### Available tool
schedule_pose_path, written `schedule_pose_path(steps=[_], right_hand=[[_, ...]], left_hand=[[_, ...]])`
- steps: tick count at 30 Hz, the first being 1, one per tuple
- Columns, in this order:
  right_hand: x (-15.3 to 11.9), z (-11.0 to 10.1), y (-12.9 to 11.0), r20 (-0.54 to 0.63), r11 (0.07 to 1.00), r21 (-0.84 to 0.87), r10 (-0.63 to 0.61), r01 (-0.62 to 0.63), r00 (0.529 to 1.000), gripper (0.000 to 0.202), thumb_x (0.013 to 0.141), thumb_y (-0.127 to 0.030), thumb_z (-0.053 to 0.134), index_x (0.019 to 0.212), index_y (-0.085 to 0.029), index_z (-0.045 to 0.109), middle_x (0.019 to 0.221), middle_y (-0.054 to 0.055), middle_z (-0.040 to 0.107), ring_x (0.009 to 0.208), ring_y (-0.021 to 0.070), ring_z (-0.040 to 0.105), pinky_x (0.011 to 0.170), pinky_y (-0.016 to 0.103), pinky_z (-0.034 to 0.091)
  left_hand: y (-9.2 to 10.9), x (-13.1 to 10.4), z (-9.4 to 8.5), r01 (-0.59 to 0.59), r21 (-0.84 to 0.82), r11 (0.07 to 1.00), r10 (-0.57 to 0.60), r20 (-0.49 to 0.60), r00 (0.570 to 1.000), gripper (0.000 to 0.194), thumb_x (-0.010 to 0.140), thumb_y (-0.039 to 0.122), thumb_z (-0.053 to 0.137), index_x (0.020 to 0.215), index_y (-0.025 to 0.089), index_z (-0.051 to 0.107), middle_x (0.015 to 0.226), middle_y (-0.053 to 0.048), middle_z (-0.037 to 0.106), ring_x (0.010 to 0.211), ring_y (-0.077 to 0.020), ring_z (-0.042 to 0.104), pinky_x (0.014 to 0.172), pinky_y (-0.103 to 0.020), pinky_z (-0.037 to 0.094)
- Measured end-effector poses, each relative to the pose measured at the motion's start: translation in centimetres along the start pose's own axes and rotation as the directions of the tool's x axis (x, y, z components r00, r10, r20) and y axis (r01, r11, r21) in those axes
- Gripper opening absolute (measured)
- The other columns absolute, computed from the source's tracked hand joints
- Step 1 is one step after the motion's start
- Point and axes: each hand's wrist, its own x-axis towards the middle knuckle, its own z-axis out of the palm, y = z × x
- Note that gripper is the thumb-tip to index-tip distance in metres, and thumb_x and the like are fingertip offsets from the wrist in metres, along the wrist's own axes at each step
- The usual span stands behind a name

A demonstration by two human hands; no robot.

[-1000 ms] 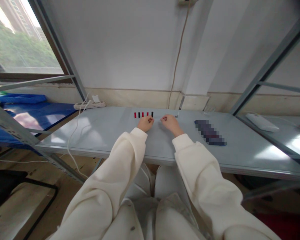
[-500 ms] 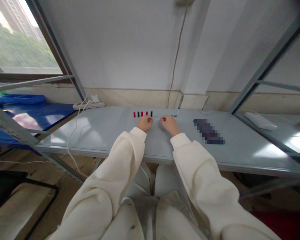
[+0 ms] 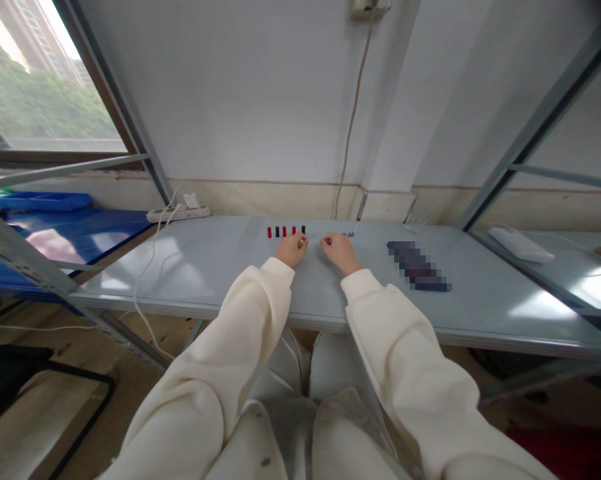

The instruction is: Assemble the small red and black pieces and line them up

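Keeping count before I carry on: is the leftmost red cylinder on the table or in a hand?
On the table: the leftmost red cylinder shows at the row's end, apart from the left hand.

The one view comes from a camera on the wearer's own head, facing 12 o'clock and tipped downward, so that the grey tabletop (image 3: 325, 290) crosses the middle and the pale wall (image 3: 260, 87) behind it fills the part toward 12. Closest to the lens are the light trousers (image 3: 337, 363) at 6 o'clock, with the left sleeve (image 3: 207, 373) coming in from about 7 and the right sleeve (image 3: 415, 360) from about 5. The left hand (image 3: 291, 250) and right hand (image 3: 340, 251) are farther off, small and near the centre. The field is wide, reaching a window (image 3: 40, 100) toward 10 o'clock and a metal post (image 3: 555, 110) toward 2.
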Motion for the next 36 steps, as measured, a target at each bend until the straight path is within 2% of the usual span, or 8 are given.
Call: schedule_pose_path(steps=[3, 6, 17, 23, 26, 29, 32, 36], right_hand=[[0.0, 0.1, -0.2, 0.003, 1.000, -0.003, 0.000, 0.000, 1.000, 0.025, 0.079, -0.028, 0.044, 0.082, -0.016, 0.065, 0.080, 0.009, 0.065, 0.075, 0.0166, 0.058, 0.068, 0.025, 0.040], [-0.1, 0.2, -0.4, 0.002, 1.000, 0.000, -0.002, 0.002, 1.000, 0.024, 0.079, -0.028, 0.043, 0.082, -0.016, 0.065, 0.080, 0.009, 0.065, 0.075, 0.0162, 0.058, 0.069, 0.024, 0.040], [-0.3, 0.3, -1.0, -0.007, 1.000, 0.001, -0.011, 0.011, 1.000, 0.025, 0.079, -0.028, 0.042, 0.081, -0.016, 0.064, 0.082, 0.008, 0.065, 0.076, 0.0160, 0.058, 0.069, 0.024, 0.039], [-0.4, 0.3, -1.0, -0.006, 0.999, 0.014, -0.032, 0.032, 0.999, 0.024, 0.079, -0.027, 0.043, 0.080, -0.016, 0.064, 0.080, 0.008, 0.065, 0.075, 0.0157, 0.057, 0.067, 0.024, 0.039], [-0.3, 0.6, -0.8, -0.014, 1.000, 0.017, -0.020, 0.020, 1.000, 0.022, 0.078, -0.028, 0.044, 0.076, -0.016, 0.063, 0.077, 0.008, 0.064, 0.073, 0.0162, 0.057, 0.066, 0.024, 0.038], [0.1, 0.8, -0.5, -0.059, 0.999, 0.034, 0.027, -0.025, 0.998, 0.023, 0.078, -0.029, 0.044, 0.072, -0.014, 0.060, 0.077, 0.009, 0.063, 0.072, 0.0165, 0.055, 0.066, 0.025, 0.038], [0.4, 0.6, -0.4, -0.126, 0.990, 0.112, 0.094, -0.080, 0.987, 0.030, 0.083, -0.035, 0.037, 0.074, -0.013, 0.057, 0.081, 0.011, 0.061, 0.074, 0.0158, 0.054, 0.067, 0.024, 0.038], [0.5, 0.3, -0.3, -0.025, 0.943, 0.307, 0.140, -0.125, 0.990, 0.047, 0.086, -0.045, 0.021, 0.068, -0.016, 0.053, 0.067, 0.007, 0.059, 0.065, 0.0144, 0.054, 0.063, 0.024, 0.039]], left_hand=[[1.1, 0.0, 0.3, 0.052, 0.081, 0.995, -0.049, -0.036, 0.998, 0.033, 0.077, 0.024, 0.045, 0.109, 0.018, 0.050, 0.073, -0.008, 0.061, 0.071, -0.0196, 0.057, 0.070, -0.029, 0.040], [1.7, 0.3, 0.6, 0.080, 0.152, 0.985, -0.070, -0.071, 0.995, 0.041, 0.078, 0.022, 0.042, 0.119, 0.016, 0.042, 0.082, -0.013, 0.061, 0.078, -0.0219, 0.058, 0.074, -0.032, 0.040], [1.2, 0.7, 0.6, 0.122, 0.246, 0.962, -0.119, -0.026, 0.993, 0.051, 0.080, 0.024, 0.038, 0.130, 0.015, 0.030, 0.087, -0.016, 0.059, 0.082, -0.0236, 0.058, 0.074, -0.033, 0.041], [0.5, 0.9, 1.1, 0.124, 0.220, 0.968, -0.117, -0.044, 0.992, 0.043, 0.081, 0.022, 0.037, 0.124, 0.015, 0.037, 0.100, -0.019, 0.056, 0.085, -0.0241, 0.058, 0.073, -0.034, 0.041], [0.2, 1.3, 1.4, 0.113, 0.104, 0.988, -0.103, -0.097, 0.990, 0.030, 0.081, 0.020, 0.039, 0.109, 0.015, 0.050, 0.098, -0.017, 0.057, 0.084, -0.0219, 0.058, 0.072, -0.032, 0.041], [0.2, 1.7, 1.2, 0.132, -0.163, 0.978, -0.153, -0.122, 0.981, 0.018, 0.078, 0.018, 0.045, 0.093, 0.015, 0.055, 0.086, -0.011, 0.062, 0.068, -0.0157, 0.059, 0.064, -0.026, 0.042], [0.4, 1.9, 0.5, 0.179, -0.509, 0.842, -0.247, -0.070, 0.966, 0.018, 0.078, 0.021, 0.046, 0.092, 0.014, 0.053, 0.081, -0.008, 0.064, 0.041, -0.0077, 0.049, 0.047, -0.023, 0.039], [1.0, 1.5, -0.4, 0.237, -0.738, 0.632, -0.279, 0.068, 0.958, 0.018, 0.076, 0.022, 0.047, 0.091, 0.012, 0.053, 0.084, -0.010, 0.065, 0.033, -0.0036, 0.042, 0.038, -0.020, 0.031]])
